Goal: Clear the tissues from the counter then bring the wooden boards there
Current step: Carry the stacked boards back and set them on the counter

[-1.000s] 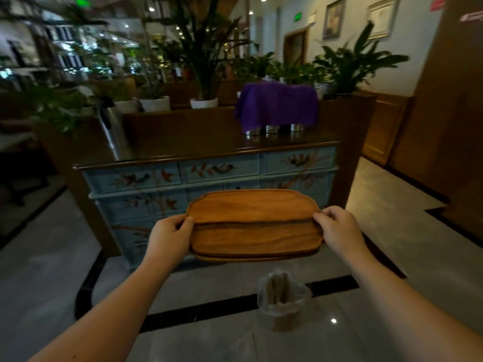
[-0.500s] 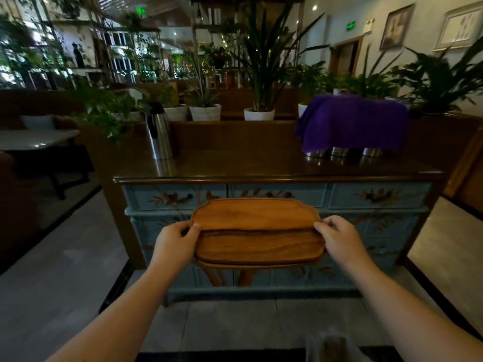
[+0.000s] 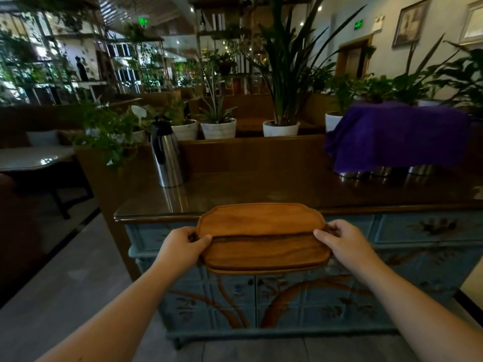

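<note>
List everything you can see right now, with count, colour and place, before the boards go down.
wooden boards: stack, at least two, brown, held in front of the counter edge
counter: one, dark glossy top on a blue painted cabinet, centre
thermos jug: one, steel with black top, counter's left rear
purple cloth: one, draped over metal containers, three bases showing, counter's right rear
potted plants: several, green in white pots, ledge behind
framed pictures: two, right wall
left hand: grips the stack's left end
right hand: grips the right end
</note>
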Motion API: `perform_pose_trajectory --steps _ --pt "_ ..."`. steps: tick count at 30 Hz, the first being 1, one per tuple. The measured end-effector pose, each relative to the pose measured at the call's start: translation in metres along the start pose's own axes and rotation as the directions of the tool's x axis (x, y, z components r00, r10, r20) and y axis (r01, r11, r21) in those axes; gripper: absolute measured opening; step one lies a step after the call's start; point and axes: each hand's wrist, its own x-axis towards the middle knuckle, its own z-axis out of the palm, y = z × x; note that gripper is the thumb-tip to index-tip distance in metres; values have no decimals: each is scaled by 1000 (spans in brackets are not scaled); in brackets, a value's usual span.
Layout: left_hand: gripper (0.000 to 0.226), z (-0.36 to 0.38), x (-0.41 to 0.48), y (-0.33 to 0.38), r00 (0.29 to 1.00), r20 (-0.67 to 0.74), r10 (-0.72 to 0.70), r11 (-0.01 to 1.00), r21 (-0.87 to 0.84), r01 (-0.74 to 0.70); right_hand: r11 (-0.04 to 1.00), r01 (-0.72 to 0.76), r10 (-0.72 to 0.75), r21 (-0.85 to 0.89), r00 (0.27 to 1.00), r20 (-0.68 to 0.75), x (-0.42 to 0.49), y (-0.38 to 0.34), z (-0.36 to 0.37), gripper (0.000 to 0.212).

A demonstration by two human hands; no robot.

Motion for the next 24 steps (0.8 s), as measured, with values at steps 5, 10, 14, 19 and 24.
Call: perform_pose_trajectory --steps 5,10,14,19,24 --pt "16 8 69 2 999 13 -38 999 -25 38 1000 10 -10 -15 1000 30 70 0 13 20" --pt "17 27 159 2 997 15 -82 996 -32 83 999 3 3 -51 994 112 167 7 29 22" --pt "22 45 233 -2 996 -53 -77 997 7 77 998 3 7 -64 987 158 241 12 39 24" --pt "20 69 309 0 993 -43 -113 992 56 115 992 -33 59 -120 974 220 326 11 46 19" --pt "15 80 359 -1 987 -32 -157 987 36 158 988 -35 70 -150 968 240 384 10 61 19"
